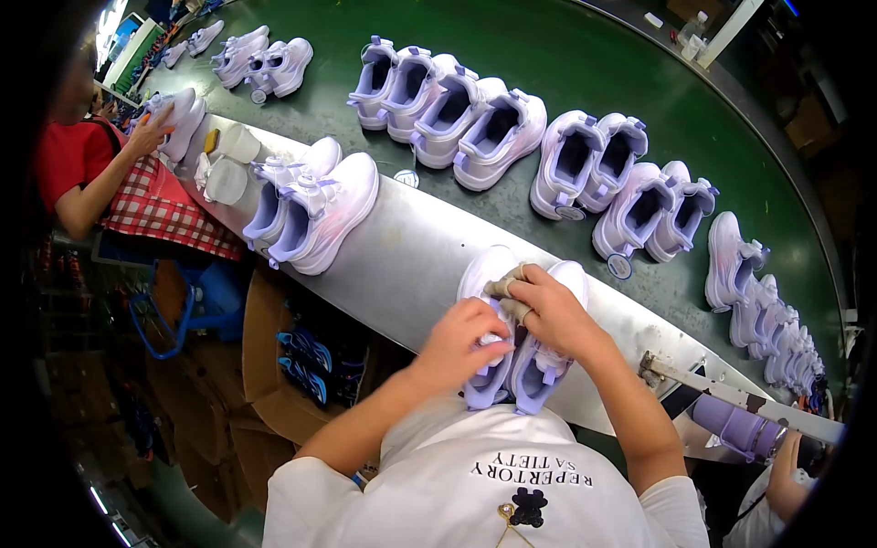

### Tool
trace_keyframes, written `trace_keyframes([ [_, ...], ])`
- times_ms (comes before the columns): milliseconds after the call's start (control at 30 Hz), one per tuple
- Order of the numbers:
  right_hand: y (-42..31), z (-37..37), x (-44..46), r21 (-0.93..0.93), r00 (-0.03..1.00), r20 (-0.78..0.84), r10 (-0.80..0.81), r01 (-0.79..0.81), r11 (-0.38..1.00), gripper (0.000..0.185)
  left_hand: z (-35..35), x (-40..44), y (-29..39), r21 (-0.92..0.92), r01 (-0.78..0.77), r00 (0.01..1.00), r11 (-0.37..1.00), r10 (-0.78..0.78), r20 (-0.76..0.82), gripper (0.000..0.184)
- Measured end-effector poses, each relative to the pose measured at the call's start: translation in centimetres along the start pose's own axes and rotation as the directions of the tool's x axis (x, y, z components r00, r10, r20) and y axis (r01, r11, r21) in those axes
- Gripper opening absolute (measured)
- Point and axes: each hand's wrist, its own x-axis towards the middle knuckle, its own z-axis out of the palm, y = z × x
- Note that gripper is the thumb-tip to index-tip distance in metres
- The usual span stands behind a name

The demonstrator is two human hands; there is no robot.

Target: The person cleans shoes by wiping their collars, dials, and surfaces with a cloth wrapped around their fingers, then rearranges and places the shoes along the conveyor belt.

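Note:
A pair of pale lilac-white sneakers stands side by side at the metal bench edge, toes pointing away from me. My left hand (464, 343) curls its fingers at the laces and opening of the left sneaker (486, 267), thumb stretched across it. My right hand (546, 309) reaches over the right sneaker (571, 277), its covered fingertips bent together on the left sneaker's upper. Beige finger covers (513, 290) sit on several of its fingers. What lies under the fingertips is hidden.
Another sneaker pair (331, 215) stands on the metal bench (402, 265) to the left. Rows of similar sneakers (498, 137) line the green conveyor (639, 82) beyond. A co-worker (78, 173) handles shoes at far left. Below are an open cardboard box (265, 365) and a blue basket (215, 297).

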Motion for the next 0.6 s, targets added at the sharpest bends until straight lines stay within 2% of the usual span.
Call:
trace_keyframes([
  [100,-0.1,-0.3,-0.3,0.038,1.000,0.028,0.012,-0.013,0.999,0.031,-0.2,-0.3,-1.0,-0.121,-0.036,0.999,0.992,0.037,0.005,0.017],
  [133,-0.1,-0.2,-0.4,0.037,1.000,0.026,0.006,-0.007,0.999,0.032,-0.1,0.0,-0.4,-0.097,-0.013,1.000,0.995,0.016,0.026,0.019],
  [233,0.2,-0.7,-1.1,0.023,1.000,0.024,-0.001,0.001,1.000,0.034,-0.1,-0.6,-0.1,0.042,-0.126,0.991,0.991,0.127,-0.042,0.025],
  [300,-0.2,-1.3,-1.8,0.022,0.999,0.048,-0.001,0.000,1.000,0.038,-0.7,-1.0,1.1,0.157,-0.115,0.991,0.981,0.125,-0.057,0.030],
  [333,-0.7,-1.4,-2.3,0.046,0.995,0.070,-0.065,0.062,0.997,0.042,-1.0,-1.1,1.8,0.215,-0.108,0.990,0.971,0.125,-0.066,0.032],
  [400,-1.7,-1.7,-3.7,0.091,0.977,0.110,-0.185,0.175,0.980,0.051,-1.2,-0.6,3.2,0.195,-0.092,0.996,0.976,0.086,0.040,0.033],
  [500,-3.2,-1.1,-4.0,0.019,0.997,0.074,-0.035,0.033,0.999,0.061,-0.5,0.7,3.5,0.237,-0.016,0.993,0.971,-0.012,0.118,0.030],
  [533,-2.9,-0.2,-4.0,-0.056,1.000,0.010,-0.020,0.020,0.998,0.063,-0.4,1.0,3.5,0.271,-0.004,0.991,0.962,-0.031,0.127,0.030],
  [600,-3.0,0.3,-4.3,-0.065,1.000,-0.022,0.006,-0.008,0.998,0.059,-0.5,1.6,3.5,0.300,0.042,0.981,0.953,-0.095,0.166,0.029],
])
